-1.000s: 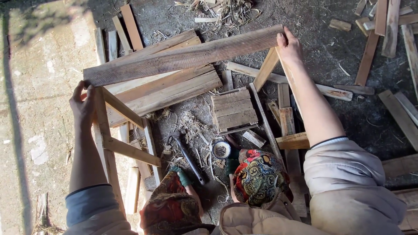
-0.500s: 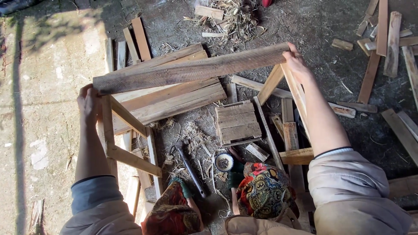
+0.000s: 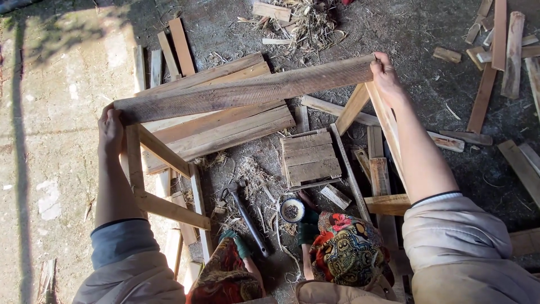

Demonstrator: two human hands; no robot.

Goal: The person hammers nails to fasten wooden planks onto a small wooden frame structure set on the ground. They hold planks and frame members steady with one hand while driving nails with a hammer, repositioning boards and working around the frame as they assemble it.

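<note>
A long weathered plank [image 3: 247, 90] lies across the tops of two upright wooden side frames. My left hand [image 3: 111, 130] grips the plank's left end where it meets the left frame [image 3: 147, 174]. My right hand [image 3: 387, 76] holds the plank's right end on top of the right frame [image 3: 388, 129]. Both arms are stretched out in front of me. Below the plank, on the ground, lie a small square slatted panel [image 3: 310, 157], a hammer [image 3: 247, 213] and a small round tin [image 3: 292, 210].
Several boards [image 3: 219, 121] lie stacked under the plank. Loose wood offcuts [image 3: 495, 62] are scattered at the right on dark dirt, and straw and scraps [image 3: 298, 19] at the top. Pale concrete [image 3: 50, 141] lies to the left. My patterned trousers [image 3: 346, 247] show at the bottom.
The plank and frames sit lower and a little to the right in view than before. Both hands have kept their hold on the plank's ends.
</note>
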